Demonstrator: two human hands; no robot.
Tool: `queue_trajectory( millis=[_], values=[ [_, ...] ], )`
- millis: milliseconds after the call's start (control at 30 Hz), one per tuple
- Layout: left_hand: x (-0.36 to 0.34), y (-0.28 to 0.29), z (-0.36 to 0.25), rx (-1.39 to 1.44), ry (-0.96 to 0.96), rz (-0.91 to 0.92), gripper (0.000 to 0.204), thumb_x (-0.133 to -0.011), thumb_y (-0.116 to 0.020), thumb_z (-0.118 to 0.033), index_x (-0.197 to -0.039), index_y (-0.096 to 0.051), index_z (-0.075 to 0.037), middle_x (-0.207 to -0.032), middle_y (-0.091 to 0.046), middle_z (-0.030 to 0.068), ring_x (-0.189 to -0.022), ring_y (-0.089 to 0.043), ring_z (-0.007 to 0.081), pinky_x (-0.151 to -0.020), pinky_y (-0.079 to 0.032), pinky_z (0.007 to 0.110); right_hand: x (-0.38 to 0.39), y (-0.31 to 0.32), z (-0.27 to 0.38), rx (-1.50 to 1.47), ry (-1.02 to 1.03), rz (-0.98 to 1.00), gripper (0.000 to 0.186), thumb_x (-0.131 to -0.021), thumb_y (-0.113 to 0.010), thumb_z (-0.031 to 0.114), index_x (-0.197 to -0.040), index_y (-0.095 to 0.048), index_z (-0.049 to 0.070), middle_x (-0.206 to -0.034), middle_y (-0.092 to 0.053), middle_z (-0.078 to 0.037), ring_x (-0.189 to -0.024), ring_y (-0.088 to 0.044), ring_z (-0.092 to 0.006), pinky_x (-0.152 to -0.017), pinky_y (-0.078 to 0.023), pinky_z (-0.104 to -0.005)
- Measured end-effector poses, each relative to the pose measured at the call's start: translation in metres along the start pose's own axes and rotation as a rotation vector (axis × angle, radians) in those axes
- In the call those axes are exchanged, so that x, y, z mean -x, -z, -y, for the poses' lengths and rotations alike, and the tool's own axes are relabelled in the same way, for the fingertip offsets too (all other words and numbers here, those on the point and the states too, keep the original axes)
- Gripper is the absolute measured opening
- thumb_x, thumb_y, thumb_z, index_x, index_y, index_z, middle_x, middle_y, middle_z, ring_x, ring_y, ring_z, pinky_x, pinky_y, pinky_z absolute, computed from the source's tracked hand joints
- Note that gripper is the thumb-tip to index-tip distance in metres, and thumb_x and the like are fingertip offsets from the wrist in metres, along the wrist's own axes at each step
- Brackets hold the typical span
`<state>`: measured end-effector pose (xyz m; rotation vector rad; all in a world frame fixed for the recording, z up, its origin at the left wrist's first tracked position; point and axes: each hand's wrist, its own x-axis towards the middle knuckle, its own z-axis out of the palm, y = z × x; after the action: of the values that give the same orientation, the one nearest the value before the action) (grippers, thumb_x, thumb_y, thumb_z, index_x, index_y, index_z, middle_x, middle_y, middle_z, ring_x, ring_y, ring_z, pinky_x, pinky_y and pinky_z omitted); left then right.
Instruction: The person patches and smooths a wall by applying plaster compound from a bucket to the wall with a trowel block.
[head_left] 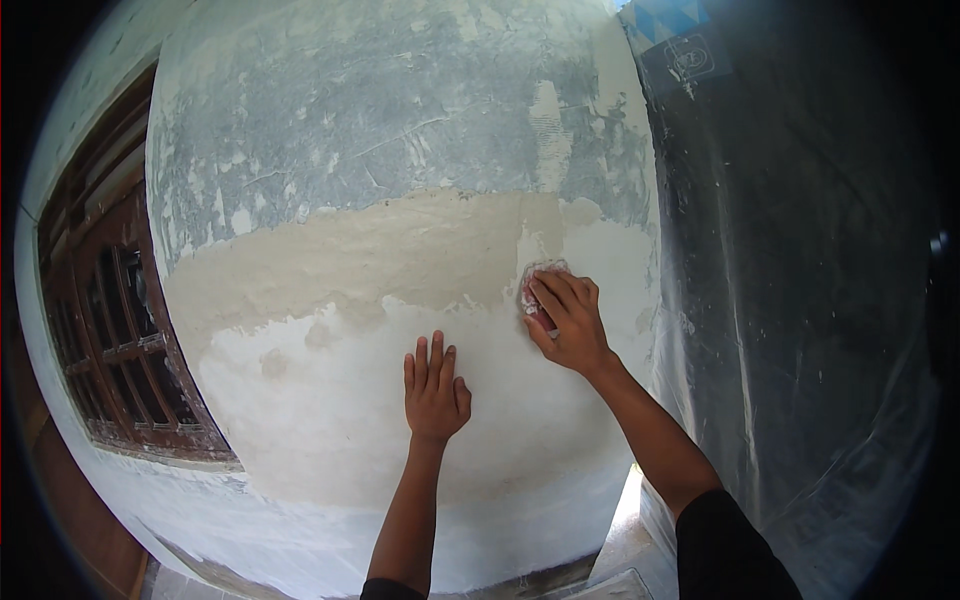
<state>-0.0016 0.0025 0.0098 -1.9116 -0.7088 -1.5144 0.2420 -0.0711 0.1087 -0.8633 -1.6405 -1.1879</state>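
Observation:
My right hand [572, 322] grips a reddish, white-smeared sanding block [541, 298] and holds it against the wall [330, 400]. The block touches the plaster near where a beige band [400, 240] meets a whiter patch. Lower and to the left, my left hand [436, 392] rests on the white plaster, palm to the wall, fingers pointing up and stretched out. It holds nothing. Above the beige band the wall is rough and grey, with scattered white smears. My right fingers hide part of the block, so its exact kind is hard to make out.
A brown wooden window frame with bars [130, 330] is set in the wall at the left. Dark plastic sheeting [800, 250] hangs along the right side, beyond the wall's corner. At the bottom right, a pale floor [630, 550] shows beside the wall's foot.

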Motion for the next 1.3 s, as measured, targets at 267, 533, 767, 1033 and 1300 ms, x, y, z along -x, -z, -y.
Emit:
queue_trajectory(
  millis=[267, 533, 767, 1033, 1300],
  values=[
    [0.0, -0.001, -0.003, 0.001, -0.002, -0.005, 0.045, -0.095, -0.049, -0.017, -0.135, -0.062, -0.001, -0.158, -0.047, 0.0161, -0.151, -0.036, 0.0365, -0.125, -0.022, 0.052, -0.075, 0.0, -0.006, 0.011, -0.002, -0.205, 0.051, -0.084, -0.077, 0.021, -0.129, -0.063, 0.002, -0.134, -0.061, -0.013, -0.126, -0.054, -0.0309, -0.104, -0.034, -0.0471],
    [0.001, 0.001, 0.002, -0.013, 0.009, 0.014, 0.045, -0.095, -0.048, -0.017, -0.134, -0.061, -0.001, -0.158, -0.047, 0.0162, -0.152, -0.035, 0.0361, -0.125, -0.022, 0.052, -0.007, -0.013, 0.017, 0.047, -0.026, -0.026, 0.053, -0.084, -0.077, 0.025, -0.13, -0.063, 0.002, -0.138, -0.06, -0.013, -0.128, -0.054, -0.03, -0.103, -0.032, -0.052],
    [-0.002, -0.001, -0.004, 0.009, -0.004, 0.0, 0.044, -0.094, -0.049, -0.016, -0.133, -0.062, -0.001, -0.158, -0.047, 0.0164, -0.152, -0.035, 0.0364, -0.125, -0.022, 0.053, -0.07, 0.0, -0.019, 0.081, -0.078, -0.221, 0.052, -0.084, -0.076, 0.023, -0.129, -0.063, 0.001, -0.136, -0.06, -0.013, -0.129, -0.053, -0.0305, -0.103, -0.033, -0.0498],
    [0.001, 0.0, 0.0, -0.011, -0.006, -0.03, 0.044, -0.094, -0.049, -0.017, -0.133, -0.062, 0.0, -0.158, -0.048, 0.0166, -0.151, -0.036, 0.0366, -0.125, -0.022, 0.053, 0.001, -0.003, 0.03, -0.005, 0.026, -0.018, 0.054, -0.085, -0.076, 0.024, -0.131, -0.062, 0.002, -0.135, -0.06, -0.012, -0.125, -0.055, -0.0302, -0.102, -0.033, -0.051],
    [0.0, 0.0, -0.001, 0.003, 0.008, -0.001, 0.044, -0.094, -0.049, -0.017, -0.133, -0.062, -0.001, -0.159, -0.047, 0.0155, -0.152, -0.034, 0.0356, -0.125, -0.021, 0.052, -0.069, -0.018, 0.001, 0.069, -0.051, -0.144, 0.051, -0.086, -0.075, 0.026, -0.13, -0.062, 0.002, -0.136, -0.059, -0.012, -0.128, -0.052, -0.0289, -0.102, -0.033, -0.0518]
  ],
)
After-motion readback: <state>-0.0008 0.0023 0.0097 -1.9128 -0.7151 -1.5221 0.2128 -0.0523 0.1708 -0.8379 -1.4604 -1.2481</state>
